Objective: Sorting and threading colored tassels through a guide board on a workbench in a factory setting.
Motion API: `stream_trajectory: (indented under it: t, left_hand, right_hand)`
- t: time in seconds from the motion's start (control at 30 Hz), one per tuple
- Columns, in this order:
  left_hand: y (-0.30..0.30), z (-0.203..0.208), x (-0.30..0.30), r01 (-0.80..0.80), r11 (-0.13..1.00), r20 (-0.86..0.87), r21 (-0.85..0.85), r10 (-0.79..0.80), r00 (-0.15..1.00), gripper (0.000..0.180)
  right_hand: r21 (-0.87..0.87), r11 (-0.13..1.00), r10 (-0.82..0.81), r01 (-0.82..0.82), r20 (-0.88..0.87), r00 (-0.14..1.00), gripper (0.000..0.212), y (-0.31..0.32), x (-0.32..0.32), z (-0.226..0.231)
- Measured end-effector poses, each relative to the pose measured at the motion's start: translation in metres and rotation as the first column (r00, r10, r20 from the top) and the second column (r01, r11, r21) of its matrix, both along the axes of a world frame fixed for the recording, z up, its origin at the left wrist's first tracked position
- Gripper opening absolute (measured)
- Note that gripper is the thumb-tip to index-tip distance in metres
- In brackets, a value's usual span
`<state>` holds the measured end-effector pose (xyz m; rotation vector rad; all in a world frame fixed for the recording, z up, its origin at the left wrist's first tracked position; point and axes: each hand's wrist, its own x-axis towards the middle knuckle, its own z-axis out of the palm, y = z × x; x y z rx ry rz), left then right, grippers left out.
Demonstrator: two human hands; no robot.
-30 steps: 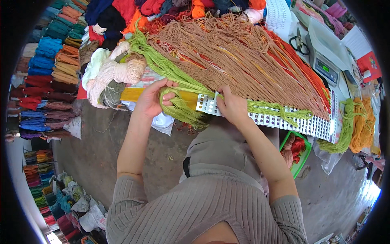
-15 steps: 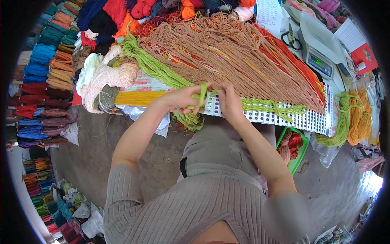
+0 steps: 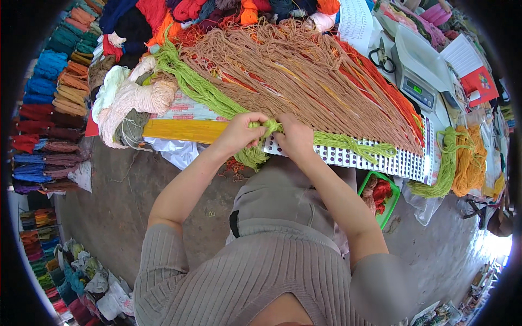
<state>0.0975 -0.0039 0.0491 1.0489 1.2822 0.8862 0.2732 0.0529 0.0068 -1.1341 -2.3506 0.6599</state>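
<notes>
Green yarn lies at the centre of the frame, running from the upper left down to the hands, with a loose tail hanging just below the left hand. Both hands have it: the left hand is curled narrow around a bunch, and the right hand pinches it just beside the left, fingers bent and close together. Under and beside the right hand, a white card with rows of dark holes stretches toward the right, with more green strands lying along it. Above it, brown yarn spreads in a wide fan across the upper middle. Pale pink yarn sits at the upper left. At the upper right are scissors and, next to them, a scale. Lower right of centre, a green basket holds red and pinkish yarn.
</notes>
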Motion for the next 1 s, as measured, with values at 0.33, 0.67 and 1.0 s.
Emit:
stream_trajectory:
  t: [0.33,0.67,1.0]
  left_hand:
    - [-0.018,0.011,-0.010,-0.219,0.975,0.059,-0.046,0.222,0.973,0.018]
    - [-0.089,0.095,-0.114,-0.638,0.766,0.633,0.079,0.456,0.626,0.028]
    - [-0.024,0.019,-0.005,-0.068,0.932,-0.745,0.357,0.328,0.581,0.028]
  right_hand:
    - [-0.056,0.998,0.001,0.004,0.078,0.997,0.027,-0.001,-0.007,0.012]
    - [0.002,1.000,0.013,-0.013,0.025,1.000,0.020,0.000,-0.002,0.005]
    - [-0.491,0.861,-0.376,0.132,-0.440,0.815,0.006,0.001,0.005,-0.003]
